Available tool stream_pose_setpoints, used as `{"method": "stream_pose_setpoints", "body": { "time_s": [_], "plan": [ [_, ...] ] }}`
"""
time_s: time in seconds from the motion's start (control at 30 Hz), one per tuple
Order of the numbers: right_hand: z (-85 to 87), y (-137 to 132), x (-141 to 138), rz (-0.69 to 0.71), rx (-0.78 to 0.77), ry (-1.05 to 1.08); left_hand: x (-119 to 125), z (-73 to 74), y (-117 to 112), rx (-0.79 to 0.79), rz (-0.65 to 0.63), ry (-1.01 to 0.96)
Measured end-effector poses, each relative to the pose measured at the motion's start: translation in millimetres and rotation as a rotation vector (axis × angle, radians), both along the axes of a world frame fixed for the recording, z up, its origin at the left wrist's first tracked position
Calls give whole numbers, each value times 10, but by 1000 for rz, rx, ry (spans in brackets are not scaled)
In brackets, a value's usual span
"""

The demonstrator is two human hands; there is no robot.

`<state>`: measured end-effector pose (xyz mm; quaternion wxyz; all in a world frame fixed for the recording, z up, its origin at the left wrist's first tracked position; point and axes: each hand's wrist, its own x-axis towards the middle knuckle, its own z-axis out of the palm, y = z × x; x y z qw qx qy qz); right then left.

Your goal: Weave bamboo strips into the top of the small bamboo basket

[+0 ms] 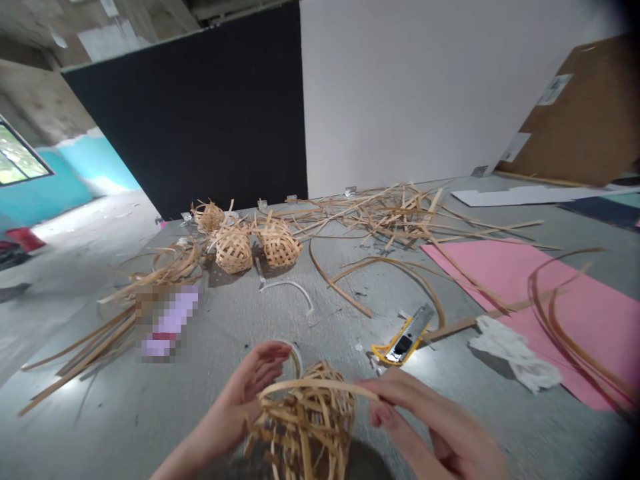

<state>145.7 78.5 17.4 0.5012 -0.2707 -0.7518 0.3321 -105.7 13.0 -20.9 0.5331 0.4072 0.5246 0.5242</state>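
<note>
A small woven basket [320, 413] of pale bamboo strips stands at the front edge of the view, with loose strip ends sticking out at its left. My left hand [240, 390] is beside it on the left, fingers stretched and slightly curved, the thumb hidden. On the right, my right hand [435, 423] pinches the end of a bamboo strip [320, 384] between thumb and fingers. That strip arches across the top of the basket towards my left hand. Just beyond, a yellow utility knife [407, 340] lies on the grey table [210, 400].
Two woven balls, a left one [233, 248] and a right one [280, 243], sit towards the back. Loose strips [400, 217] are heaped behind. Pink paper [565, 313] and a crumpled white cloth [515, 353] lie right. More strips [100, 340] lie left. A black-and-white panel [240, 107] stands behind.
</note>
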Motion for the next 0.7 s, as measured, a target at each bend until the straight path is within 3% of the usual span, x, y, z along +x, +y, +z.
{"method": "stream_pose_setpoints", "body": {
  "time_s": [0.1,0.23,0.4,0.5,0.6,0.7],
  "plan": [
    [102,59,-180,-51,-36,-70,-129,-20,-113,-92,220,-29],
    [102,161,-442,-42,-161,-108,-284,-69,-343,-130,384,-33],
    [-96,149,-637,-133,-449,-77,-404,-192,-685,-81,617,-50],
    [-232,63,-650,-213,-570,-59,-456,-190,-889,-60,749,-61],
    [-383,12,-571,-316,-614,-73,-414,-132,-1121,-38,884,46],
    [-547,27,-413,-398,-588,-132,-222,-79,-1395,-44,960,207]
  ]
}}
